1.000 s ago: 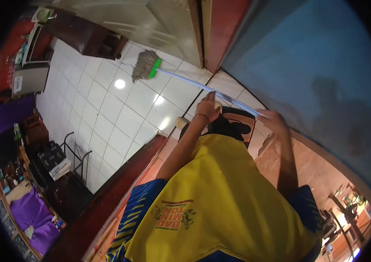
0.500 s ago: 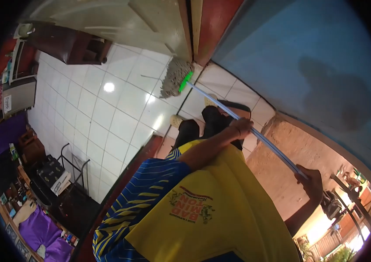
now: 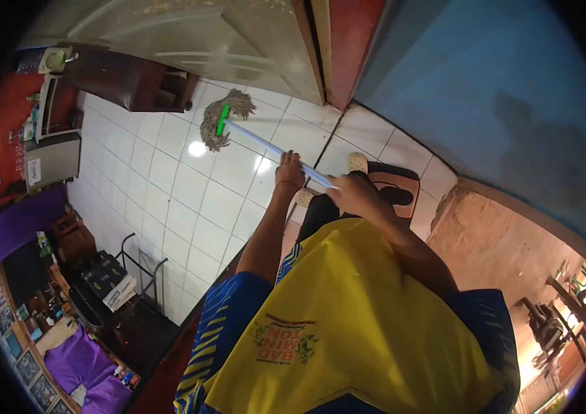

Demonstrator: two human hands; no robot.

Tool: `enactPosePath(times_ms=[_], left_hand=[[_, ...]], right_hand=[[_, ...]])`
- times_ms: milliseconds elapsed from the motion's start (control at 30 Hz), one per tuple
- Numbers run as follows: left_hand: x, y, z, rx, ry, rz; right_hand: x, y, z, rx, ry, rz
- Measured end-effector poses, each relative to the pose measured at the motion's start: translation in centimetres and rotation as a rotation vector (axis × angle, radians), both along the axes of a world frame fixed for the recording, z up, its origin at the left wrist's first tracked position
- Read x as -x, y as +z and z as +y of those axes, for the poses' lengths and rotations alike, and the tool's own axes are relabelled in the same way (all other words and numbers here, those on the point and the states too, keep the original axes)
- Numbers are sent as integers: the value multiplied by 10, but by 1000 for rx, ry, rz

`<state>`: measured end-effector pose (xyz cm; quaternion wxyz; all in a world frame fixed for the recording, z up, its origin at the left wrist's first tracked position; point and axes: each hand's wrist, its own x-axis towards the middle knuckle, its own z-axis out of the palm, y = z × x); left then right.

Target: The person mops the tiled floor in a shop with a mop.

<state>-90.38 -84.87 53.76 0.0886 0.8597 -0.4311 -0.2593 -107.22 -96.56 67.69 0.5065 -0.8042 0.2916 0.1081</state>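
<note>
A string mop (image 3: 227, 119) with grey strands, a green head and a light blue pole lies spread on the white tiles, upper middle. My left hand (image 3: 291, 172) is wrapped round the pole about midway along its visible length. Close to my body, my right hand (image 3: 353, 194) grips the pole near its end, the fingers partly hidden. From there the pole slants forward and left to the mop head.
A dark wooden cabinet (image 3: 124, 77) stands beside the pale door (image 3: 258, 41). A blue wall (image 3: 493, 103) rises on the right. Below my feet in cream clogs (image 3: 358, 163) is a mat (image 3: 403, 192). A black chair (image 3: 144, 265) stands lower left.
The mop has moved left and farther out over the tiles. My right hand has come in from the far right towards my body, and my left hand has moved forward and left.
</note>
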Motion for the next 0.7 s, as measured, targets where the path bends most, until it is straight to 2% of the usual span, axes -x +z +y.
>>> enactPosePath(times_ms=[33,133,200,233,367,433,467,500,533,567,633,667,700], left_hand=[[-3,-8,8,46,48,-42],[-1,9,17,35,177,124],[6,-3,22,70,202,155],[11,5,18,52,225,177],[29,-21,23,187,19,125],[46,-8,6,121,-70,182],[55,-9,2,112,-136,213],[67,-25,-1,214,-188,213],[81,-40,-11,182,-308,195],[95,-50,-25,152,-431,174],[116,40,-59,39,-465,428],[129,57,-68,74,-527,425],[142,66,-76,108,-589,419]], right_hand=[[-22,-12,7,30,4,31],[-57,-60,23,92,71,38],[-60,-71,22,139,29,-8],[-54,-60,15,133,55,54],[23,-38,-13,176,83,-77],[73,-3,-30,47,-10,10],[97,18,-35,8,-54,-118],[129,31,-44,8,-47,19],[154,47,-51,12,-45,157],[157,95,-50,70,-70,236],[167,178,-49,203,-73,400],[178,200,-48,275,-45,485],[193,215,-43,271,-164,445]])
